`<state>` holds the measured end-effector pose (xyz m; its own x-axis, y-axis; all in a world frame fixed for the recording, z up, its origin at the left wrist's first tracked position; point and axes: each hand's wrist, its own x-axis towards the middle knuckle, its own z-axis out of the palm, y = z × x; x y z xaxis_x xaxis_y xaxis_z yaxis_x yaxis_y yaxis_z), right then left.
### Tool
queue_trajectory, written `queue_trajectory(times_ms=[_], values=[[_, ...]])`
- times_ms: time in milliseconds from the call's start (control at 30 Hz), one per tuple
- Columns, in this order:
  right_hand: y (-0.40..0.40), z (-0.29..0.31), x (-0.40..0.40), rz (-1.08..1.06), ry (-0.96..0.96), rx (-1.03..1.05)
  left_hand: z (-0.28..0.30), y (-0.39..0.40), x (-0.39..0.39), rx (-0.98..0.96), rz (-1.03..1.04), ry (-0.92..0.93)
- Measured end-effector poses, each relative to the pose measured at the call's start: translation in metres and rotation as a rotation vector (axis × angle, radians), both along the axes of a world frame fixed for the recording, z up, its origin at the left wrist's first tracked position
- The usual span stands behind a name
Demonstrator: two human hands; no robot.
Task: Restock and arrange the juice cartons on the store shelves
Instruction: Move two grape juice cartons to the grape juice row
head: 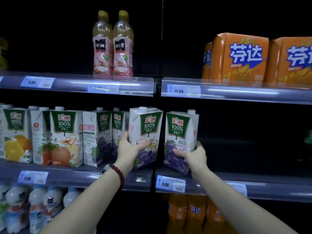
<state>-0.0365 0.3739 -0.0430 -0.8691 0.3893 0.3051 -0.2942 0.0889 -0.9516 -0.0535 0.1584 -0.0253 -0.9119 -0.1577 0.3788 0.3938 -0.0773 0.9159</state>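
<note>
My left hand point(130, 146) grips a grape juice carton point(146, 130) around its lower half; the carton tilts slightly at the right end of the left middle shelf point(76, 176). In my right hand point(194, 153) is a second grape juice carton point(181, 132), standing at the left end of the right middle shelf point(270, 188). Left of them stand more cartons in a row: two grape cartons point(99, 137), an apple carton point(65, 137) and an orange carton point(15, 134). A red bead bracelet point(119, 175) circles my left wrist.
Two pink-labelled juice bottles point(113, 46) stand on the upper left shelf. Orange soda multipacks point(241, 58) fill the upper right shelf. White bottles point(33, 210) and orange soda bottles point(194, 213) are on the bottom shelves. The right middle shelf is dark beyond my carton.
</note>
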Motion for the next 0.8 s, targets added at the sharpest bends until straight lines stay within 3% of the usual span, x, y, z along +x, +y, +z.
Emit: queue_trajectory(times_ms=[300, 800], values=[[0.013, 0.018, 0.037, 0.003, 0.131, 0.016, 0.018, 0.016, 0.034, -0.004, -0.135, 0.098], [0.072, 0.004, 0.132, 0.175, 0.011, -0.203, -0.003, 0.054, 0.075, 0.108, -0.473, -0.114]])
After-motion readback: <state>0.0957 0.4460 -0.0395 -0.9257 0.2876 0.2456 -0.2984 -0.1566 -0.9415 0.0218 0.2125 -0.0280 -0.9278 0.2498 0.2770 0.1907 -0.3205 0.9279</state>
